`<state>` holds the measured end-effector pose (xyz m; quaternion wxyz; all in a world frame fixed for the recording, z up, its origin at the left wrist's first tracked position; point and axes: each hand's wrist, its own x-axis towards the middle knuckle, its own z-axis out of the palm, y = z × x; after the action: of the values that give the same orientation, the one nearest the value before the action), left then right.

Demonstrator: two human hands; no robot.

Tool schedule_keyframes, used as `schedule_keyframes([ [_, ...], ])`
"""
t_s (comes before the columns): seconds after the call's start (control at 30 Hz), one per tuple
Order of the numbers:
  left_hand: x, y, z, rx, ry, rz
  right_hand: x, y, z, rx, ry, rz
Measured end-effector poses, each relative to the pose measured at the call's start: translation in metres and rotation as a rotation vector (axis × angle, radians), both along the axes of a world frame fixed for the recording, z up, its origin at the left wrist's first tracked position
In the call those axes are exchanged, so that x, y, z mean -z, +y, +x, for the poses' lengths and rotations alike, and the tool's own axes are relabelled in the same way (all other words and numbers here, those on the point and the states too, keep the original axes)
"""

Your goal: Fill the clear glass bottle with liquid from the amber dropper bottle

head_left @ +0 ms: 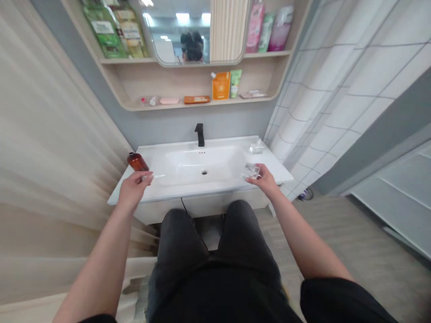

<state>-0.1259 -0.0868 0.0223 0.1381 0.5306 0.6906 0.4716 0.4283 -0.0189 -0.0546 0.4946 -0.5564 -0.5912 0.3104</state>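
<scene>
My left hand (134,185) is at the left end of the white washstand, its fingers pinched on a slim, pale tube-like piece (159,176) that points right toward the basin. Just behind these fingers is an amber bottle (137,161) with a dark, uncapped neck, leaning to the left in view. Over the right side of the counter, my right hand (264,178) grips a small clear container (250,171) between thumb and fingers. Its exact kind is hard to make out. Behind it on the counter sits another clear item (257,147).
Between my hands lies the white basin (205,181) with a black faucet (200,134) at its back. Above hangs a mirror shelf (134,106) bearing bottles, an orange pouch (221,86) and a green tube (235,83). Curtains (57,134) flank the left side.
</scene>
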Motion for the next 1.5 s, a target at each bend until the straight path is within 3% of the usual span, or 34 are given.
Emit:
schedule_keyframes([
  [0.07,-0.025,-0.011,0.048,0.303,-0.149,0.031,-0.009,-0.022,-0.023,-0.13,0.048,0.003],
  [0.13,-0.048,-0.021,0.091,0.494,-0.213,0.044,-0.016,-0.043,-0.046,-0.225,0.063,-0.001],
  [0.2,-0.064,-0.029,0.125,0.6,-0.22,0.055,-0.021,-0.062,-0.067,-0.319,0.068,0.008],
  [0.3,-0.075,-0.034,0.159,0.694,-0.177,0.032,-0.024,-0.087,-0.091,-0.413,0.081,0.024],
  [0.43,-0.072,-0.039,0.176,0.712,-0.088,0.014,-0.021,-0.111,-0.109,-0.461,0.059,0.0],
  [0.6,-0.077,-0.047,0.176,0.676,0.107,0.104,-0.021,-0.127,-0.115,-0.455,-0.005,0.031],
  [0.77,-0.086,-0.05,0.179,0.786,0.228,0.045,-0.03,-0.133,-0.12,-0.454,-0.047,0.06],
  [0.87,-0.083,-0.053,0.189,0.869,0.252,0.01,-0.036,-0.135,-0.124,-0.465,-0.075,0.082],
  [0.97,-0.07,-0.058,0.198,0.913,0.213,-0.007,-0.041,-0.138,-0.127,-0.466,-0.073,0.116],
  [1.17,-0.028,-0.067,0.201,0.783,-0.115,0.019,-0.053,-0.147,-0.127,-0.461,-0.057,0.111],
  [1.27,-0.014,-0.074,0.199,0.792,-0.195,0.024,-0.056,-0.148,-0.126,-0.467,-0.047,0.103],
  [1.5,-0.016,-0.078,0.195,0.952,-0.155,0.138,-0.058,-0.147,-0.126,-0.511,-0.013,0.102],
])
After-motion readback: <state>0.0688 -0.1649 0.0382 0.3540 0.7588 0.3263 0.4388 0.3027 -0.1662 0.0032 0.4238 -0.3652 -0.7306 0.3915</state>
